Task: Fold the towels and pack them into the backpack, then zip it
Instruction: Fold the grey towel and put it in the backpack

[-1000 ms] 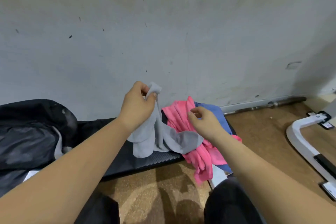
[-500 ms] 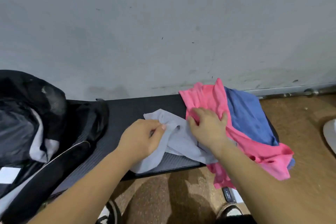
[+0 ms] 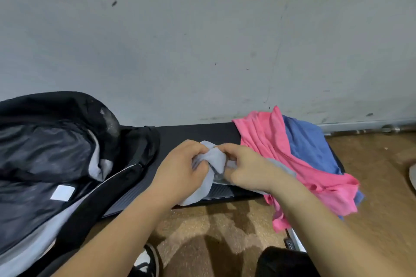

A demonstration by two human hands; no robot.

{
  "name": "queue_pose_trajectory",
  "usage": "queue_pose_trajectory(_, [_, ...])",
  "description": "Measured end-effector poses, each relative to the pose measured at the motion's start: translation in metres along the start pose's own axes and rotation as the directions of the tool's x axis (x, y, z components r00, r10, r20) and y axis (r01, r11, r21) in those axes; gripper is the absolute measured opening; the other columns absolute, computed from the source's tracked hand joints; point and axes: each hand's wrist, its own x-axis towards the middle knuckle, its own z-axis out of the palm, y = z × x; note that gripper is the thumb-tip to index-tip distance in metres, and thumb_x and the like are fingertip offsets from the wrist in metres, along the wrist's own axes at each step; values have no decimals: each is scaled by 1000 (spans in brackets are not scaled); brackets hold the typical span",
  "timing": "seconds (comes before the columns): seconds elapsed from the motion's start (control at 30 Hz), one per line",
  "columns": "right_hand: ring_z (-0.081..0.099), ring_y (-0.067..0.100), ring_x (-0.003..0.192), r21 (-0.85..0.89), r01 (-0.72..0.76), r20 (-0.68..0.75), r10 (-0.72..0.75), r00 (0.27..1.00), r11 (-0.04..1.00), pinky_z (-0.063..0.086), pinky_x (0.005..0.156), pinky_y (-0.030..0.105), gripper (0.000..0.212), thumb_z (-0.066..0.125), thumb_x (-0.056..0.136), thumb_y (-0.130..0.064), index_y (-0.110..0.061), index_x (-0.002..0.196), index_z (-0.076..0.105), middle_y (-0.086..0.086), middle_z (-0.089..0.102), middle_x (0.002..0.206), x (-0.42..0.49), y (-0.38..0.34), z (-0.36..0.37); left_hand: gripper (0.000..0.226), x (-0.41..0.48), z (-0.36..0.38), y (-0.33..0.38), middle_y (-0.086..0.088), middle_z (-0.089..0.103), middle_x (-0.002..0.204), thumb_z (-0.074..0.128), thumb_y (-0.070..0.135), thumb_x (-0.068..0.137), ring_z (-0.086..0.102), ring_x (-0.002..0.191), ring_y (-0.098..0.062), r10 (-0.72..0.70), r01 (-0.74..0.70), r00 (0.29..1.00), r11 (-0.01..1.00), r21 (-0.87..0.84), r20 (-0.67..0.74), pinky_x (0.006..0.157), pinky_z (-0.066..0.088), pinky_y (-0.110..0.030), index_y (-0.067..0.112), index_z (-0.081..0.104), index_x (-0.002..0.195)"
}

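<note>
A small grey towel [image 3: 215, 159] lies bunched on a black padded bench [image 3: 198, 132]. My left hand [image 3: 180, 168] and my right hand [image 3: 245, 168] both pinch it, close together, above the bench's front edge. Part of the grey cloth hangs down under my left hand. A pink towel [image 3: 290, 159] lies crumpled at the bench's right end, draped over the edge, with a blue towel [image 3: 310, 146] beneath and behind it. The black backpack [image 3: 45, 153] with grey trim lies at the left, its main compartment gaping.
A grey wall [image 3: 202, 40] rises right behind the bench. A metal bar [image 3: 369, 129] lies along the wall's base at the right. Brown floor [image 3: 371, 186] spreads in front and to the right. A shoe [image 3: 148, 261] and a dark knee [image 3: 286, 261] show at the bottom.
The grey towel was held up in the air by my left hand; it has come down onto the bench. My hands have drawn together, both gripping it. The view tilted down and left.
</note>
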Motion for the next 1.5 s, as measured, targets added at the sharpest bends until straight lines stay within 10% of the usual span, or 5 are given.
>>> queue_pose_trajectory(0.6, [70, 14, 87, 387, 326, -365, -182, 913, 863, 54, 83, 35, 19, 79, 90, -32, -25, 108, 79, 21, 76, 93, -60, -100, -7, 14, -35, -107, 48, -3, 73, 93, 79, 16, 92, 65, 74, -13, -171, 70, 951, 931, -359, -259, 68, 53, -14, 15, 69, 101])
queue_pose_trajectory(0.73, [61, 1, 65, 302, 186, -479, -20, 877, 935, 48, 65, 21, 25, 69, 99, -26, -11, 81, 78, -12, 71, 68, -17, -75, 10, 7, -13, -83, 7, 1, 72, 84, 74, 24, 94, 68, 80, -16, -181, 154, 950, 981, -121, -256, 76, 56, -31, 19, 69, 94])
queue_pose_trajectory(0.93, [61, 13, 69, 273, 132, -441, 2, 898, 953, 49, 69, 27, 34, 63, 102, -29, -10, 74, 69, 0, 72, 76, 34, -42, 37, 53, -8, -30, -51, 8, 65, 120, 70, 59, 90, 63, 114, -15, -161, 109, 974, 949, 296, 159, 88, 50, -29, 21, 67, 126])
queue_pose_trajectory(1.13, [50, 5, 64, 265, 183, -471, -38, 881, 947, 42, 62, 17, 36, 64, 103, -29, -6, 75, 63, 6, 60, 70, 36, -31, 37, 68, 7, -8, -59, 7, 65, 113, 57, 79, 81, 58, 110, -19, -125, 75, 989, 884, 462, 79, 81, 52, -35, 28, 65, 125])
queue_pose_trajectory(1.5, [50, 1, 60, 121, 127, -499, -50, 865, 984, 40, 60, 17, 33, 65, 101, -35, -13, 77, 70, -5, 66, 71, 45, -13, 29, 31, -3, -8, -72, 4, 51, 72, 47, 22, 104, 55, 76, -23, 26, -56, 997, 887, 457, 73, 64, 44, -35, 28, 51, 73])
